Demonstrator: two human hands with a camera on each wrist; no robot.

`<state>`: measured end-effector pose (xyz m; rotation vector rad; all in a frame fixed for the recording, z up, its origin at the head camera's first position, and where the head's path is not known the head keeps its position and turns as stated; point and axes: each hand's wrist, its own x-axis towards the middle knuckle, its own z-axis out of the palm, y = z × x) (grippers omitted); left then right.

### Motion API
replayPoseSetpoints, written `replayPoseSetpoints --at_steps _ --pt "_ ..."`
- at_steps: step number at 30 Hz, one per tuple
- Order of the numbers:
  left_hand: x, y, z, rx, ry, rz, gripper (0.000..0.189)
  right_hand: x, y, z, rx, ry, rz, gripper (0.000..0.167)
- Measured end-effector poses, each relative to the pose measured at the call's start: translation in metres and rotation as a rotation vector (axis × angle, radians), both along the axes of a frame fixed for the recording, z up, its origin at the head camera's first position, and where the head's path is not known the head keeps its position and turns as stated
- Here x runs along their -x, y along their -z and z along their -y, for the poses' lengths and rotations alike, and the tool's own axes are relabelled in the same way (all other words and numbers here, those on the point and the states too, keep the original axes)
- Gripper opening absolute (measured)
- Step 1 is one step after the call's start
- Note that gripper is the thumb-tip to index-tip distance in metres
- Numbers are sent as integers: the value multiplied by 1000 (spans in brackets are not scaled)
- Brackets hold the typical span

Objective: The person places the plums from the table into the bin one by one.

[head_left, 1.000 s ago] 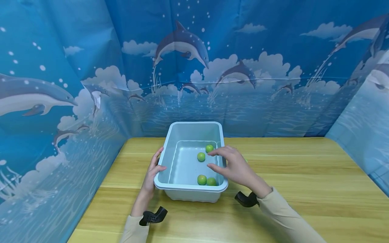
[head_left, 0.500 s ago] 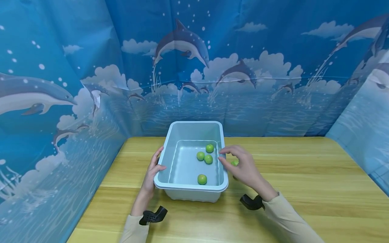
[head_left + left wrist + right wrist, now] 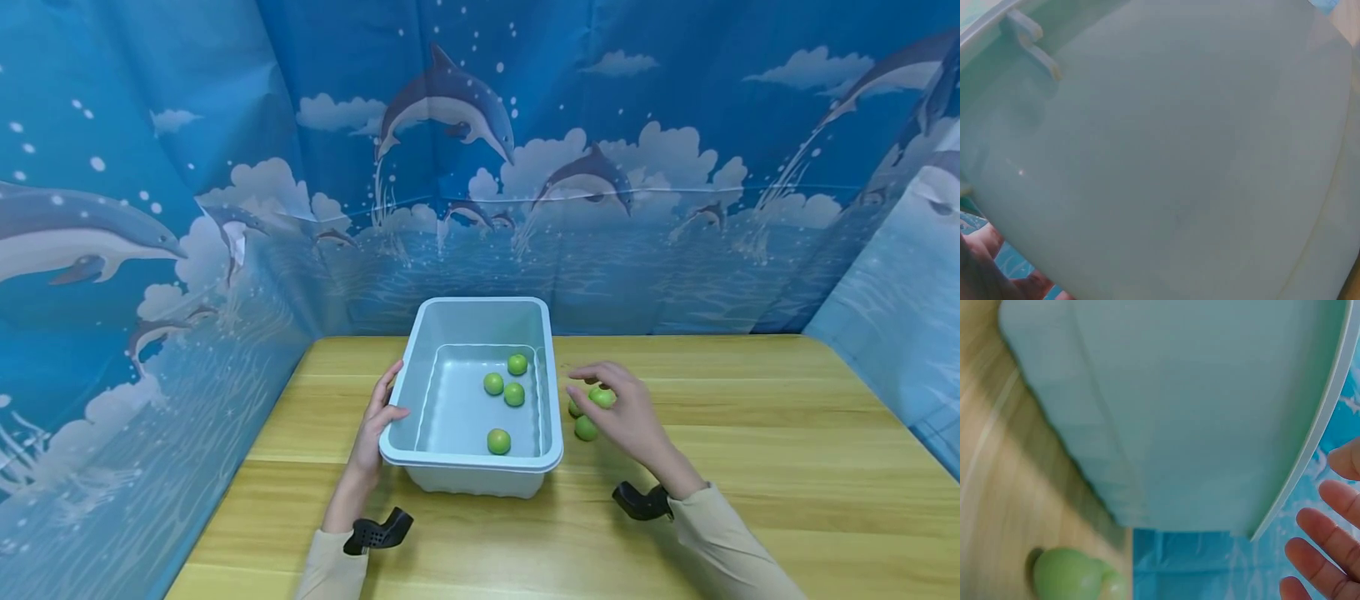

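My left hand (image 3: 372, 429) holds the left rim of a pale blue plastic basin (image 3: 471, 461), thumb over the edge and fingers along the outside. Several small round green fruits (image 3: 498, 442) lie apart on the basin's floor. To the right of the basin, my right hand (image 3: 628, 412) hovers with nothing in it, thumb and fingers spread apart. Beneath and beside it a cluster of green fruits (image 3: 586, 428) sits on the table, partly hidden by the hand. In the right wrist view, a green fruit (image 3: 1067, 575) rests on the wood below the basin's outer wall (image 3: 1166, 425).
The wooden table (image 3: 757, 450) stretches far to the right of the basin. A blue curtain (image 3: 675, 275) printed with dolphins hangs behind the table and along its sides. Each wrist carries a black camera mount (image 3: 378, 531).
My right hand has moved right, from over the basin to above the table fruits. Inside the basin, one fruit has shifted from the near right corner toward the middle. The left hand stays put.
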<state>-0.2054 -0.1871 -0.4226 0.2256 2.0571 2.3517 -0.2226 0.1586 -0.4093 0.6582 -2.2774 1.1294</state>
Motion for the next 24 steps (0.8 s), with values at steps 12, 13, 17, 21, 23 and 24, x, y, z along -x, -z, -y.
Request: replayPoseSetpoints --at_steps 12,13,17,21,23,24 --pt "1 1 0 0 4 -1 67 9 28 -18 -116 60 146 24" --pt "1 1 0 1 4 -1 67 9 30 -18 -122 60 161 24" --pt "1 1 0 5 5 -4 67 11 38 -21 -151 71 204 27" --pt "1 1 0 6 5 -10 67 12 45 -22 -189 80 240 30" --pt "1 1 1 6 4 -12 67 12 48 -22 -203 82 254 31" --pt "1 1 1 5 3 -12 67 12 49 -22 -207 82 261 31"
